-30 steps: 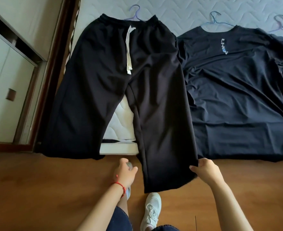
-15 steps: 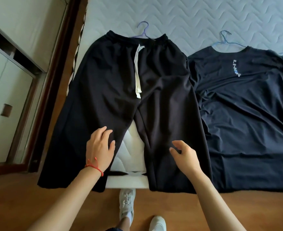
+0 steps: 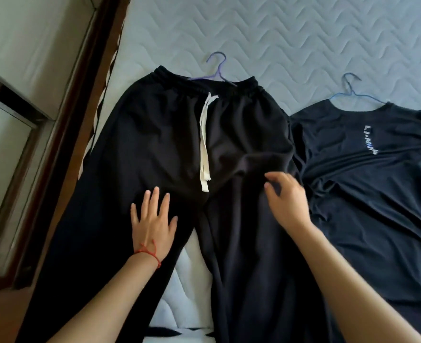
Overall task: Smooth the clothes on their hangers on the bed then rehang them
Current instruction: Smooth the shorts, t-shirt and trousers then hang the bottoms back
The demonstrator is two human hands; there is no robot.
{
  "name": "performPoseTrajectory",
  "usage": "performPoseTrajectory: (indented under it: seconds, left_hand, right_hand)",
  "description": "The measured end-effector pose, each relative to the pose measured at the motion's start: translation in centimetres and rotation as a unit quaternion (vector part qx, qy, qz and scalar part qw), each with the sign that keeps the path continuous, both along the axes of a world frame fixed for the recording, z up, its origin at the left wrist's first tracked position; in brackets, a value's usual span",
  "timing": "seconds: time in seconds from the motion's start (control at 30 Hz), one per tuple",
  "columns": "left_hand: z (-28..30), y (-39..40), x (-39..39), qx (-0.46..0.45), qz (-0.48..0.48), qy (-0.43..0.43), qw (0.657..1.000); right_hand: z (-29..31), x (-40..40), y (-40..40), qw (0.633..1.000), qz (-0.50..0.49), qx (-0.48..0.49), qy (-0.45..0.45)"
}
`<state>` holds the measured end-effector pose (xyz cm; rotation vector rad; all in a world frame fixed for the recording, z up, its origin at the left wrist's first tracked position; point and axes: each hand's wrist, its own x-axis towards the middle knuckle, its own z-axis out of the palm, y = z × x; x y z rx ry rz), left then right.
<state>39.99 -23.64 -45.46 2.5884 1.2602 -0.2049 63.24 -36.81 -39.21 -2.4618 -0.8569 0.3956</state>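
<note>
Black drawstring trousers (image 3: 169, 144) of soft knit cloth lie spread flat on the pale quilted mattress (image 3: 291, 33) of the bed, waistband toward the far side and both legs running toward the near edge. A purple wire hanger (image 3: 218, 70) pokes out from the waistband, its hook resting on the mattress. A cream flat drawstring (image 3: 204, 144) trails down the front of the trousers from the waist.

The left hand (image 3: 152, 219), a red string bracelet (image 3: 150, 252) on its wrist, lies palm down with fingers straight and spread on the upper part of the left trouser leg, pressing the cloth. The right hand (image 3: 286, 201) sits over the upper right leg near its outer seam, fingers loosely bent; whether the fingertips pinch the cloth or only touch it cannot be told.

Just beside the trousers on the right lies a dark navy T-shirt (image 3: 377, 194) with a small pale chest logo, wrinkled, on a blue wire hanger (image 3: 353, 90). Its edge touches the trousers' right side. On the left, a dark wooden bed frame (image 3: 80, 107) runs alongside the mattress.
</note>
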Motion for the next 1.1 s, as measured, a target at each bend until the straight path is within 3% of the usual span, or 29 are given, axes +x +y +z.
performPoseTrajectory:
  seconds: [0.33, 0.6, 0.8, 1.1]
  left_hand:
    - [-3.1, -1.2, 3.4, 0.035, 0.109, 0.002, 0.993]
    - [-4.1, -1.2, 3.5, 0.072, 0.114, 0.016, 0.991]
    - [-4.2, -1.3, 3.4, 0.09, 0.111, 0.014, 0.99]
    - [-3.3, -1.1, 3.6, 0.042, 0.112, 0.041, 0.992]
  right_hand:
    - [-2.7, 11.6, 11.8, 0.997, 0.06, 0.007, -0.055]
    - [-4.7, 16.0, 20.4, 0.998, 0.012, -0.056, 0.009]
    - [-5.4, 17.5, 21.2, 0.989, 0.058, -0.131, -0.03]
    - [-1.7, 16.6, 19.3, 0.986, 0.037, -0.135, 0.09]
